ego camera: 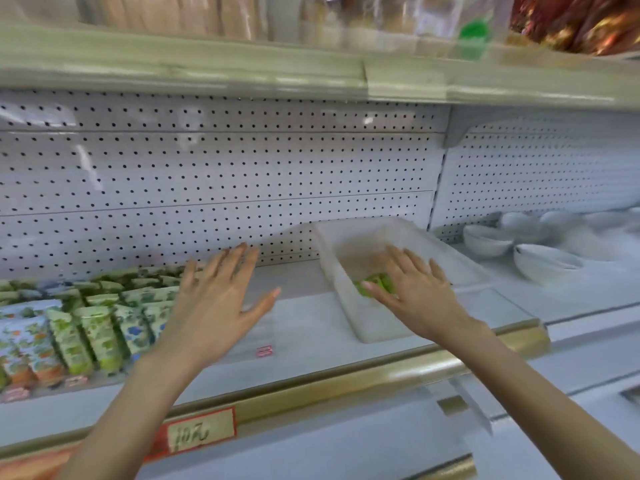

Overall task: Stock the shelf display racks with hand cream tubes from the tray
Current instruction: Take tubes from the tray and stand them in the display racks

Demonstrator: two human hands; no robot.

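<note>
A white tray [349, 306] stands on the shelf right of centre, with a green hand cream tube [375, 284] lying inside it. My right hand [412, 292] reaches into the tray with fingers spread, its fingertips over the green tube; blur hides whether they touch it. My left hand [214, 299] hovers flat and open above the shelf, just right of the rows of hand cream tubes [97, 323] standing in the clear display racks at the left. Those tubes are green, blue and orange patterned.
White pegboard [221, 174] backs the shelf. A gold rail [346, 386] with a "10" price tag [199, 433] runs along the front edge. White bowls [526, 247] sit on the shelf section to the right. Another shelf [207, 67] hangs overhead.
</note>
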